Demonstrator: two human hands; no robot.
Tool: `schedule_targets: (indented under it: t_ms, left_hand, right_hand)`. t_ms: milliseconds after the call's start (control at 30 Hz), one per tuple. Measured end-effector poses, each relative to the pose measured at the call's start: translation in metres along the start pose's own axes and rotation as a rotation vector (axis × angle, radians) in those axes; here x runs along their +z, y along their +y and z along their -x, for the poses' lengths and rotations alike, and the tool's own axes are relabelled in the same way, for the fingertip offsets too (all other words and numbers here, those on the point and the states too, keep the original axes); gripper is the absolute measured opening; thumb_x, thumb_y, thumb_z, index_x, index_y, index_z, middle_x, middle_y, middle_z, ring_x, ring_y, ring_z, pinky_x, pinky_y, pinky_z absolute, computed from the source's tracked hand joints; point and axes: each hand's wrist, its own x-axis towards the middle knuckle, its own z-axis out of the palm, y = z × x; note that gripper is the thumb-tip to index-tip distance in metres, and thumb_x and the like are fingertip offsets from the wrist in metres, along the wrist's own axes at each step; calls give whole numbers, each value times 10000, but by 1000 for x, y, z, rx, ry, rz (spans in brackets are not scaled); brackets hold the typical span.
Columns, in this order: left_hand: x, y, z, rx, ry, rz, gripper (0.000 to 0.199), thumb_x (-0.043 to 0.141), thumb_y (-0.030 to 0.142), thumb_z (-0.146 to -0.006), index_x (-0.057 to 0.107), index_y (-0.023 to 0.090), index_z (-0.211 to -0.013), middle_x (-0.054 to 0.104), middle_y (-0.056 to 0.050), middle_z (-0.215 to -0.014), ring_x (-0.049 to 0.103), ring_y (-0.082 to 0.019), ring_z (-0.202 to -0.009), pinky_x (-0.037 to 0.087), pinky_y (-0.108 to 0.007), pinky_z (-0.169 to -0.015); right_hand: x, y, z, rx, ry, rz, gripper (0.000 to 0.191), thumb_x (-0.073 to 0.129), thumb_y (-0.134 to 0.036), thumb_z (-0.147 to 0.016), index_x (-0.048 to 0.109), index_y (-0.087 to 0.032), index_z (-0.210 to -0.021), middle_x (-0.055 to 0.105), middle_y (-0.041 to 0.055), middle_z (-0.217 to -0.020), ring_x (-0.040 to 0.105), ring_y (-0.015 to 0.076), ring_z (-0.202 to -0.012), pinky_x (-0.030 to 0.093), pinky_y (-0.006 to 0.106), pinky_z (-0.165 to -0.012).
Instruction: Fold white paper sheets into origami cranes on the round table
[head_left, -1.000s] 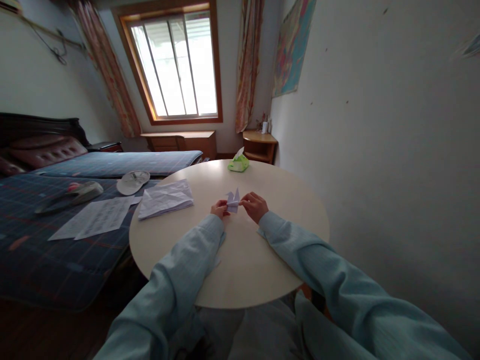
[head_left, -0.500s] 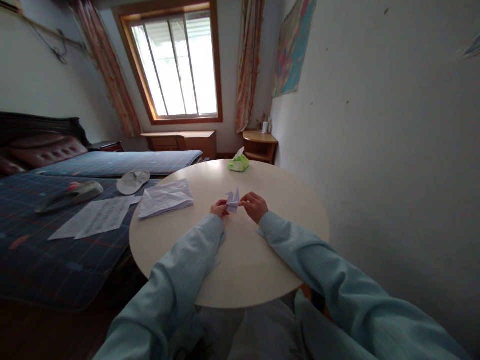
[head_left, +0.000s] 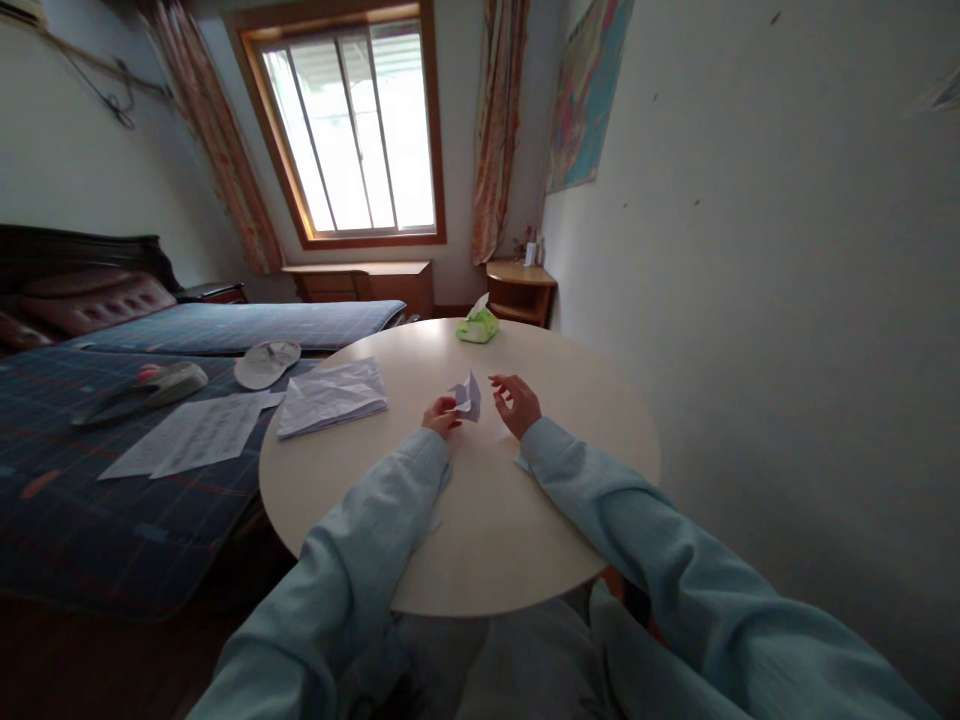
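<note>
A small folded paper figure (head_left: 469, 398), pale lilac-white with pointed flaps, is held over the middle of the round table (head_left: 480, 530). My left hand (head_left: 442, 415) pinches it at its left side, thumb and fingers closed on the paper. To the right, my right hand (head_left: 516, 404) is apart from the paper, its fingers spread and partly curled with nothing between them. The finer folds of the figure are too small to make out.
A stack of wrinkled white paper (head_left: 334, 397) lies on the table's left. At the far edge stands a green tissue pack (head_left: 478, 324). Left of the table, a bed (head_left: 45, 480) holds printed sheets (head_left: 191, 436) and a pale cap (head_left: 267, 364). A wall (head_left: 787, 350) rises on the right.
My right hand has let go of the paper figure and drawn slightly right, its fingers opening. In my left hand the figure has turned, its flaps now facing differently.
</note>
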Motion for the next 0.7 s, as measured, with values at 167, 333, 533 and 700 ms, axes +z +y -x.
schedule_targets:
  t_ms: [167,333,533,700]
  left_hand:
    - [0,-7,0,80,-69,-95,186,551,77,-453,485,147,-612,541,43,-569,516,-83,-522,382,-172,-459]
    - [0,-11,-2,107,-114,-149,162,527,64,-457,472,145,-586,537,52,-529,508,-83,-500,365,-175,-459]
    - [1,-10,0,80,-124,-176,180,493,28,-450,473,145,-585,531,58,-515,487,-76,-458,345,-170,-426]
    - [2,-8,1,111,-104,-219,174,483,8,-466,472,144,-574,518,58,-502,491,-78,-466,369,-177,-443]
  right_hand:
    - [5,6,0,30,-73,-70,365,398,-63,-668,478,-202,-997,498,38,-891,476,93,-687,448,210,-574]
    - [12,14,3,29,-172,-55,350,435,-53,-647,530,-213,-944,512,39,-890,488,105,-688,447,262,-640]
    - [13,19,3,24,-136,24,384,448,-31,-631,535,-211,-959,495,55,-962,463,143,-846,410,299,-754]
    - [9,16,1,25,-127,84,197,452,-131,-685,589,-195,-811,531,60,-933,461,154,-857,374,315,-787]
